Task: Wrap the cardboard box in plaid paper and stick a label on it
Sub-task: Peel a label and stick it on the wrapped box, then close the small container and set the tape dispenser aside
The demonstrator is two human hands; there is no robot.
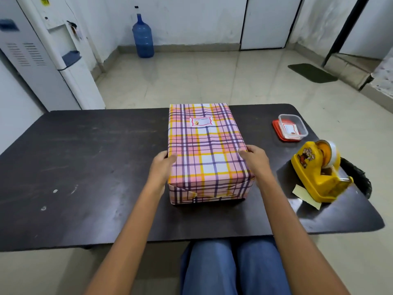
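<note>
The box point(207, 154) lies lengthwise in the middle of the dark table point(85, 167), fully covered in pink, yellow and purple plaid paper. A small white label point(201, 121) with a red border is stuck on its top near the far end. My left hand point(162, 165) grips the box's left side, thumb on the top edge. My right hand point(255, 159) grips the right side the same way. The near end shows folded paper flaps.
A yellow tape dispenser point(319, 171) stands at the table's right edge, with a pale paper scrap point(305, 195) beside it. A clear plastic container point(292, 125) sits on its red lid further back. A black bin point(359, 177) is beyond the right edge. A blue water jug point(143, 38) stands on the floor.
</note>
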